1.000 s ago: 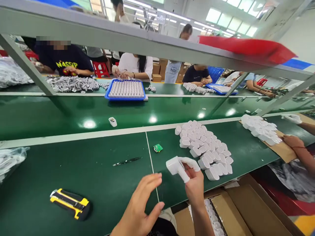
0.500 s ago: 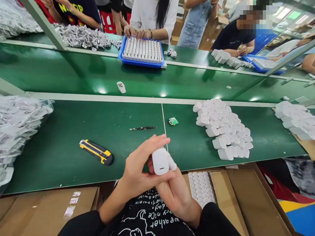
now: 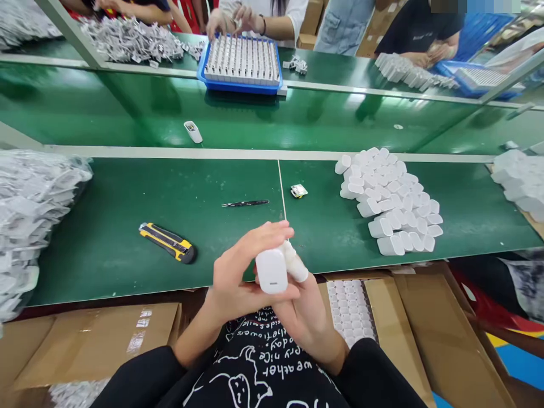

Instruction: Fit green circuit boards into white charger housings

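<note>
Green workbench in a busy assembly room, and this person's got both hands up close to their chest. The left hand [image 3: 238, 281] has its fingers [image 3: 266, 233] pressed together and curled over a white charger [image 3: 271, 271], which sits right under those fingertips with its slotted face turned up. My guess is that's so the slot is easy to check. The right hand [image 3: 306, 320] cups in from below, but its fingers are mostly hidden behind the charger, so I can't tell exactly how they sit. A white nub [image 3: 295, 263] pokes out past the left fingertips; can't say if it's a separate piece.

Just past the fingers, a little circuit board [image 3: 298, 191] and some tweezers [image 3: 245, 203] lie on the bench, probably kept there for a quick grab. A big pile of white cases [image 3: 391, 204] sits beyond the right hand, and a yellow utility knife [image 3: 166, 242] lies beyond the left. Further left there's a heap of bagged parts [image 3: 29, 221]. Below the right hand, a cardboard box [image 3: 442, 334] holds rows of white cases [image 3: 351, 309], handy for dropping stuff straight in. Across the bench, a co-worker's hands [image 3: 223, 21] work over a blue tray [image 3: 199, 62].
</note>
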### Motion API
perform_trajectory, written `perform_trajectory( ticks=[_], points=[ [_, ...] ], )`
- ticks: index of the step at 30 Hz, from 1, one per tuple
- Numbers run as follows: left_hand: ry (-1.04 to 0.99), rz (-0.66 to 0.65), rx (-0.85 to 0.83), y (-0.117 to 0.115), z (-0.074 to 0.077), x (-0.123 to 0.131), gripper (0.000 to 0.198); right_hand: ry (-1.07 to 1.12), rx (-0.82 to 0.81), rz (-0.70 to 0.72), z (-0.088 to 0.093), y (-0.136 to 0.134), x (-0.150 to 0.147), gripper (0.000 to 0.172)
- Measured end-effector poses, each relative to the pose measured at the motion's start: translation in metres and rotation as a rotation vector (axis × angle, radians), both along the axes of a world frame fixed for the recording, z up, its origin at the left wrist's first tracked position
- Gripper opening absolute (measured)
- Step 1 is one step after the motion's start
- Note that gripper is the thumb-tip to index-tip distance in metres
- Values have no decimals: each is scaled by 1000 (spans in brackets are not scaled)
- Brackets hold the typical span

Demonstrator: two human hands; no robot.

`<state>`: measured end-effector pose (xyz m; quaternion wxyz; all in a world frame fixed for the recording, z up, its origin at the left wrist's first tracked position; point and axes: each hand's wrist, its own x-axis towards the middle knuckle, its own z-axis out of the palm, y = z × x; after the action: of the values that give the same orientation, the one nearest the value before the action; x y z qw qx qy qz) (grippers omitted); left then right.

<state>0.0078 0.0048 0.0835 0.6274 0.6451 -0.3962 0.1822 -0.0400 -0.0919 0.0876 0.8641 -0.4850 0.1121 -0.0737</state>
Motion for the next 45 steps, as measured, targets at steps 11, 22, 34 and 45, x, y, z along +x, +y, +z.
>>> perform_trajectory(
  ticks=[11, 22, 34, 45],
  points=[
    [-122, 200, 24, 13, -23, 1, 66, -524, -639, -213, -10, -17, -24, 57],
    [8, 150, -23, 16, -27, -3, 64, -430, -597, -120, -12, -14, -22, 39],
    [-37, 264, 141, 25, -22, 0, 57, -318, -461, -86, -5, -15, -12, 21],
    [-278, 427, 261, 23, -23, -3, 44, -79, -581, 189, 5, -36, -1, 19]
  ],
)
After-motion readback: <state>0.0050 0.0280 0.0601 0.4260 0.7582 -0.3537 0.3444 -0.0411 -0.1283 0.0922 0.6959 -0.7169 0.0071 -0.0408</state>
